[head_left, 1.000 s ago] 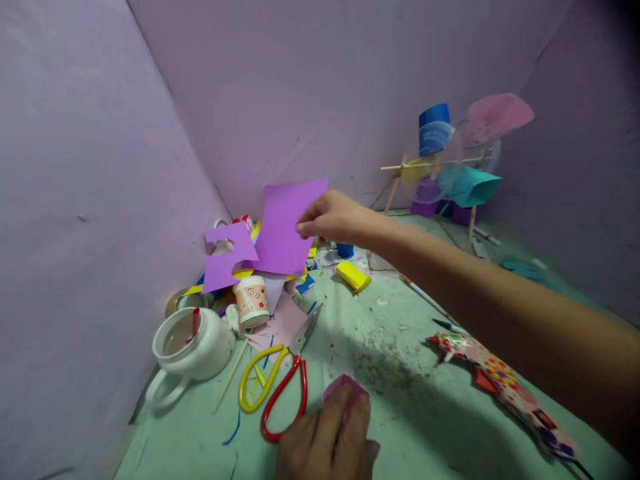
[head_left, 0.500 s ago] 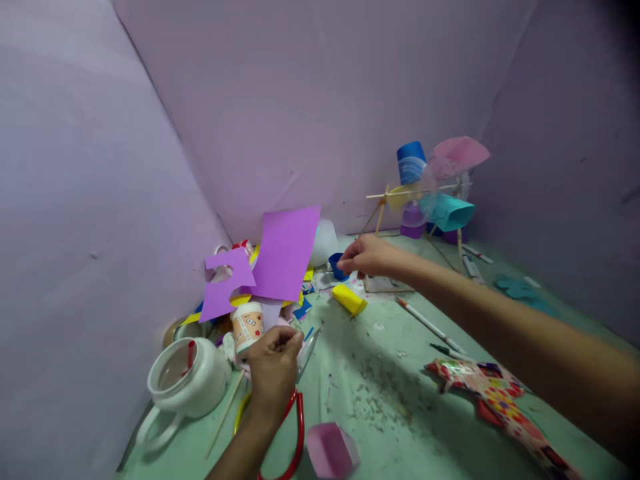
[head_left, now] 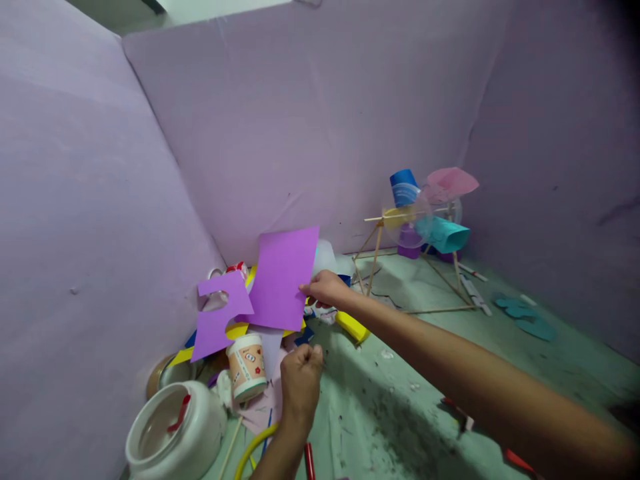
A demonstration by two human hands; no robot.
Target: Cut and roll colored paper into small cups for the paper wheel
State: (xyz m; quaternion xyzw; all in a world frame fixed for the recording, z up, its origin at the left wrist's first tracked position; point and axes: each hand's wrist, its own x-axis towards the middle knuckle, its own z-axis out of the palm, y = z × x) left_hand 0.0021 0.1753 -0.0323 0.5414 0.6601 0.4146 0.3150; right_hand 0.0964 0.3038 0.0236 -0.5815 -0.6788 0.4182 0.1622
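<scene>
My right hand (head_left: 326,289) pinches the right edge of a large purple sheet (head_left: 284,277), which leans at the back of the pile. Below it, my left hand (head_left: 302,380) is closed above the green surface; what its fingers hold, if anything, is hidden. A cut purple sheet (head_left: 220,317) lies left of the large sheet. The patterned paper cup (head_left: 247,367) stands left of my left hand. A yellow paper roll (head_left: 353,327) lies just under my right forearm, and a blue piece (head_left: 345,280) shows behind my right hand.
A stick frame (head_left: 379,257) with a blue cup (head_left: 404,188), a pink cup (head_left: 451,183) and a teal cup (head_left: 449,235) stands at the back right. A white pot (head_left: 193,433) is front left. Teal cutouts (head_left: 527,319) lie right. Lilac walls (head_left: 320,120) enclose the surface.
My right hand has moved left from the blue piece to the large purple sheet and taken its edge. My left hand has shifted slightly right. The view has tilted up.
</scene>
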